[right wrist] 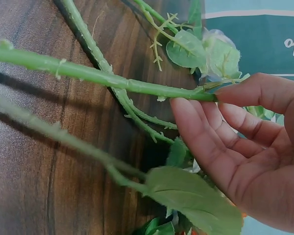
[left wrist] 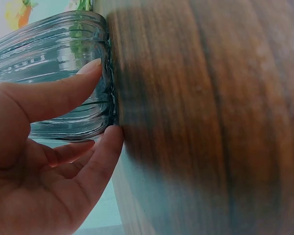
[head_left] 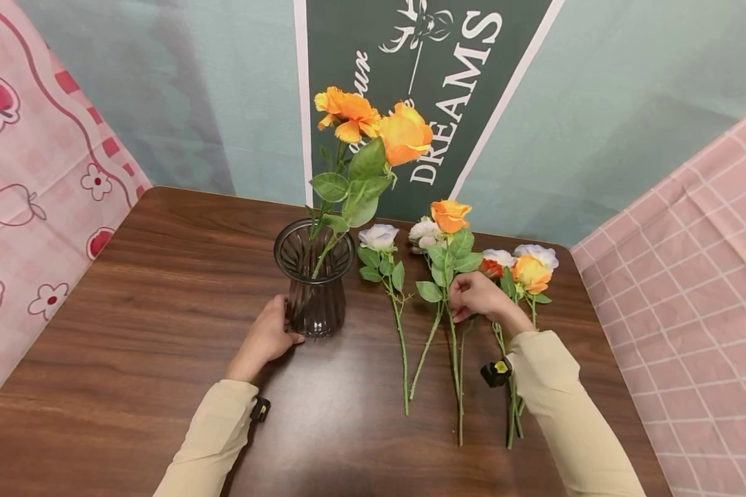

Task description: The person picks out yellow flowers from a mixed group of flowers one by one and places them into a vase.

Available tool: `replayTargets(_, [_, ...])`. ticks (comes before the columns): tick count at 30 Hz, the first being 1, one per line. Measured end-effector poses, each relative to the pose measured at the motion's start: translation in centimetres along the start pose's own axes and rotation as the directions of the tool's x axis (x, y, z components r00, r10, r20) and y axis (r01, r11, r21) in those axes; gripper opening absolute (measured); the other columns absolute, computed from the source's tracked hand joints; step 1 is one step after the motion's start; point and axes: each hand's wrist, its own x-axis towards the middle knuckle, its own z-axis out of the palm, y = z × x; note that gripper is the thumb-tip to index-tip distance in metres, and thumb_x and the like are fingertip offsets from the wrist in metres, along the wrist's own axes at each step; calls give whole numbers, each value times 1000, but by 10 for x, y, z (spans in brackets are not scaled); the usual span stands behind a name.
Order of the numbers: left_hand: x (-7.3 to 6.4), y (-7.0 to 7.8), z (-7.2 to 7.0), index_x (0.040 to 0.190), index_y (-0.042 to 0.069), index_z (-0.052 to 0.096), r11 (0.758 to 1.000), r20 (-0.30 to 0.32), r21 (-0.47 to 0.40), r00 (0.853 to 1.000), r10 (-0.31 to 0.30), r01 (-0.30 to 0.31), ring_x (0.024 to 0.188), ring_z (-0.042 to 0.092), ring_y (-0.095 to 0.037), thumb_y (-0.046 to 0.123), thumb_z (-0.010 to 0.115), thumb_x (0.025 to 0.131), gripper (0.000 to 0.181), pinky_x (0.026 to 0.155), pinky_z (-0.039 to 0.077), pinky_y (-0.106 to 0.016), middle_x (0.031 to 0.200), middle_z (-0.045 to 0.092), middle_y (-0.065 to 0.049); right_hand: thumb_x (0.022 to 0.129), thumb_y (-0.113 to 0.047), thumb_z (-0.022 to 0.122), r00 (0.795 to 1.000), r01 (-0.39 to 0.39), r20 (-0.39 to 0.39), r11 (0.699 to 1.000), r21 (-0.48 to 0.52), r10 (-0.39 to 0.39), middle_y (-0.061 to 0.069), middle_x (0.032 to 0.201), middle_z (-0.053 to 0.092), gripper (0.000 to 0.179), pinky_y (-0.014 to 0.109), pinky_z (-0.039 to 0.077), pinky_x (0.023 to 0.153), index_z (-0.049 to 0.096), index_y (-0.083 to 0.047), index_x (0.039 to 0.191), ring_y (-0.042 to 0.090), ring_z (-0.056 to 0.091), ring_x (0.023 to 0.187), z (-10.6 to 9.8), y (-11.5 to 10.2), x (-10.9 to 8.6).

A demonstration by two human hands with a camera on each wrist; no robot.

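Note:
A dark, ribbed glass vase (head_left: pixel 316 307) stands upright on the wooden table. Inside it lean an orange carnation-like flower (head_left: pixel 349 116) and an orange rose (head_left: pixel 404 134), on leafy green stems. My left hand (head_left: pixel 266 336) holds the vase low at its left side; in the left wrist view the thumb lies along the glass (left wrist: pixel 44 73) and the fingers curl by the base. At the right, my right hand (head_left: pixel 480 295) pinches the stem (right wrist: pixel 137 86) of another orange rose (head_left: pixel 450 216) between thumb and fingers, just below its leaves.
Between vase and right hand lies a pale lavender rose (head_left: pixel 378 237). A whitish flower (head_left: pixel 425 235) sits behind the pinched rose. Farther right are a yellow-orange rose (head_left: pixel 531 274), a red flower (head_left: pixel 491 268) and pale blooms (head_left: pixel 537 255). A hanging cloth (head_left: pixel 261 103) backs the table (head_left: pixel 161 310).

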Motion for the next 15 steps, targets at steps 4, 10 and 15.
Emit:
replayTargets(4, [0, -1, 1, 124, -10, 35, 1000, -4, 3, 1000, 6, -6, 99, 51, -36, 8, 76, 72, 69, 85, 41, -46, 114, 47, -26, 81, 11, 45, 1000, 3, -4, 1000, 21, -3, 12, 66, 53, 4, 51, 51, 65, 47, 7, 79, 26, 57, 61, 0, -1, -1])
replayTargets(10, [0, -1, 0, 126, -10, 34, 1000, -1, 0, 1000, 2, -2, 100, 51, -36, 9, 75, 72, 71, 86, 42, -46, 116, 47, -27, 82, 11, 45, 1000, 1, -17, 1000, 27, 0, 14, 67, 53, 5, 52, 51, 67, 48, 7, 80, 28, 58, 62, -1, -1, -1])
replayTargets(15, [0, 0, 0, 125, -10, 34, 1000, -8, -6, 1000, 8, -9, 100, 51, -36, 8, 75, 72, 69, 86, 41, -46, 115, 47, -27, 82, 11, 46, 1000, -11, -26, 999, 45, 12, 15, 70, 52, 4, 52, 51, 68, 47, 7, 82, 28, 59, 63, -2, -1, -1])
